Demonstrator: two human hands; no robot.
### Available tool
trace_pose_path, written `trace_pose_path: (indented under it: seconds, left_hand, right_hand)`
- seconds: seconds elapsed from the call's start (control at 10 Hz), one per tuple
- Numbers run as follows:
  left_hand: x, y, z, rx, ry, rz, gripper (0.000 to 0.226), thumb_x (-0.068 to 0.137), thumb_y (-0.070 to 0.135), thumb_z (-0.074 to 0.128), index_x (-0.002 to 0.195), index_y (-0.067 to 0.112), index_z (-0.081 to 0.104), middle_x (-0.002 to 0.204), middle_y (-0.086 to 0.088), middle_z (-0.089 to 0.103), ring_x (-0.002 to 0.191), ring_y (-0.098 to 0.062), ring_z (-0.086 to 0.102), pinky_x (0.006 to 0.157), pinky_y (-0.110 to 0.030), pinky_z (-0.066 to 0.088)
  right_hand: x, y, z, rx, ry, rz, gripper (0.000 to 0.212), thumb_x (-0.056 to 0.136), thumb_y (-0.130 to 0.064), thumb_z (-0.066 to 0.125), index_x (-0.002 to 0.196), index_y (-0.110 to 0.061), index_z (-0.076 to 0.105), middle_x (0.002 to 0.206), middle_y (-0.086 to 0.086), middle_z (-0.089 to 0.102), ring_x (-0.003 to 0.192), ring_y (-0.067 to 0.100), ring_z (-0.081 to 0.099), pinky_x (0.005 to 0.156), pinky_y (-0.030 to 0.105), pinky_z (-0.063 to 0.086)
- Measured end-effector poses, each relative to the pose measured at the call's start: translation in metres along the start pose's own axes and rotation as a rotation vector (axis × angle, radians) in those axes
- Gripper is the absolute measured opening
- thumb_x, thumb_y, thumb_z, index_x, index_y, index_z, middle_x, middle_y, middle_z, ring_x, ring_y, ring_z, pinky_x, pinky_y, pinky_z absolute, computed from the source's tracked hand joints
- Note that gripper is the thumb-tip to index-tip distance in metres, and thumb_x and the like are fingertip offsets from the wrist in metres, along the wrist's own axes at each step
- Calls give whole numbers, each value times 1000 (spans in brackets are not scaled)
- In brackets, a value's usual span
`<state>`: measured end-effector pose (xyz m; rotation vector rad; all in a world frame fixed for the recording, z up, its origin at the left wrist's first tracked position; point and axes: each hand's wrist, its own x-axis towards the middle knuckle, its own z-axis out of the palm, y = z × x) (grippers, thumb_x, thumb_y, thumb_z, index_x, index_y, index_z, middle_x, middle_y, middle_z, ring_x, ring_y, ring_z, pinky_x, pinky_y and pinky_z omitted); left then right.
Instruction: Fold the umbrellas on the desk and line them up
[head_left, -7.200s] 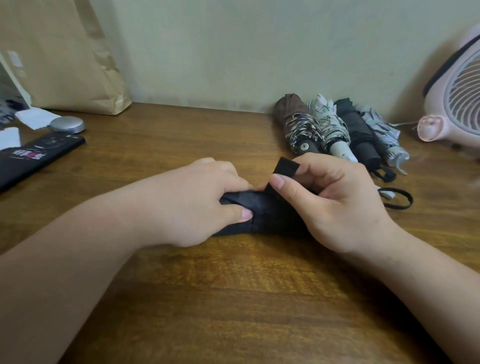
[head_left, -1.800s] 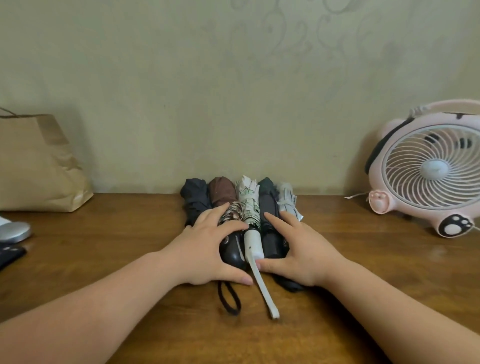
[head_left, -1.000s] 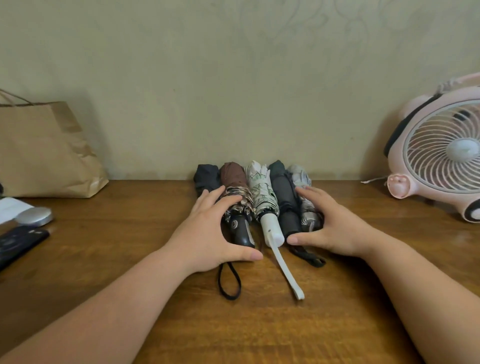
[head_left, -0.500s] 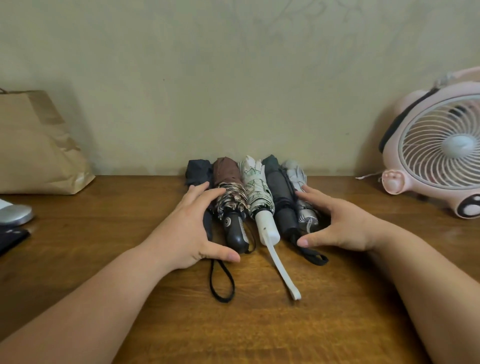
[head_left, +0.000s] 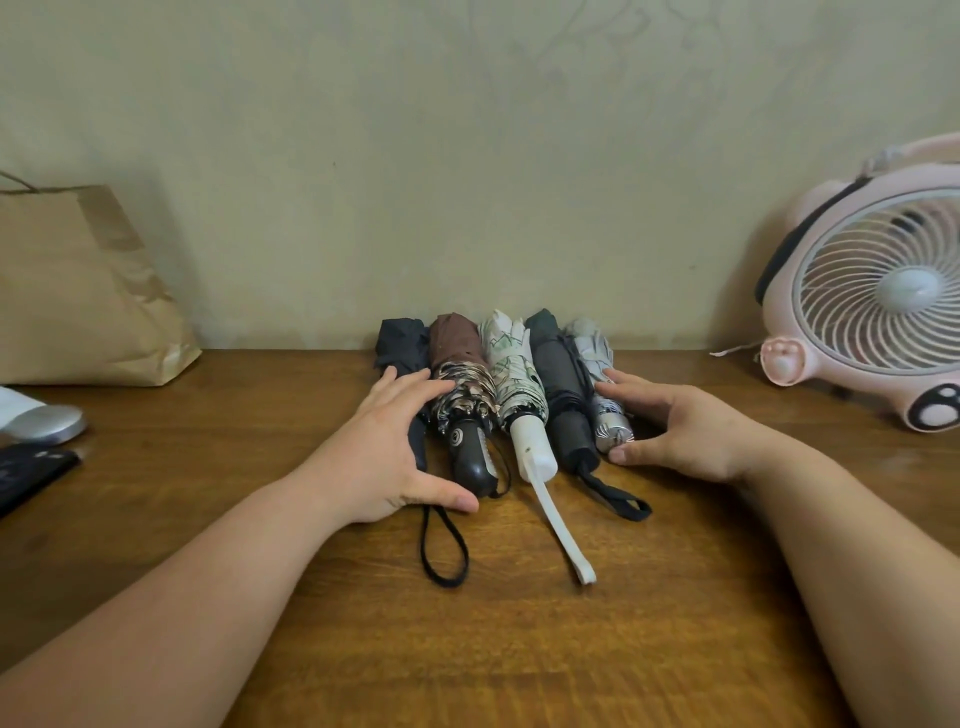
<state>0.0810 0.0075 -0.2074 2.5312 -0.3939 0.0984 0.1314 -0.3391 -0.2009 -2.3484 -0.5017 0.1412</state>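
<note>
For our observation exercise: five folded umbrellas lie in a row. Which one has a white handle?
The middle umbrella, with the pale printed canopy: its handle and strap are white; the other visible handles are dark or silvery.

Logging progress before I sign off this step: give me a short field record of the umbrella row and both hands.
umbrellas, left to right: black umbrella, brown umbrella, white printed umbrella, dark grey umbrella, grey patterned umbrella
layout: all folded, side by side on the desk, tips toward the wall
left hand: straight fingers over the black umbrella, thumb at the brown umbrella's handle end
right hand: fingers along the grey patterned umbrella's outer side
nearby: pink fan right, paper bag left
</note>
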Motion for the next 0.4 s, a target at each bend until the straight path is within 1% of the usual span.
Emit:
trace_pose_path:
  seconds: [0.1,0.2,0.3,0.4]
  left_hand:
    - [-4,5,-2,10,9,2,127,48,70,89,155,47,26,169,17,9,155,-6,-9,125,-40,8]
    - [-14,10,-6,57,-23,9,128,50,70,89,157,45,23,170,13,6,156,-10,-8,125,-42,9]
    - [-35,22,-21,43,-60,-21,116,58,74,79,157,43,26,169,10,12,156,-14,3,124,-40,14]
    - [-69,23,-36,-84,163,-31,73,77,70,64,141,37,52,145,15,51,133,-3,48,114,-33,38]
  right_hand:
    - [-6,-3,1,51,1,28,93,71,-22,93,149,-41,47,160,-27,25,144,3,33,122,29,23]
    - [-13,-12,9,194,45,43,94,70,-13,93,149,-37,47,164,-20,27,145,10,36,119,31,30]
    - [-24,-20,13,501,112,121,84,65,-24,95,140,-37,59,157,-8,43,142,14,43,116,35,37]
    - [-47,-27,24,549,323,178,52,78,-31,86,127,-32,69,130,-4,67,120,14,62,111,37,45]
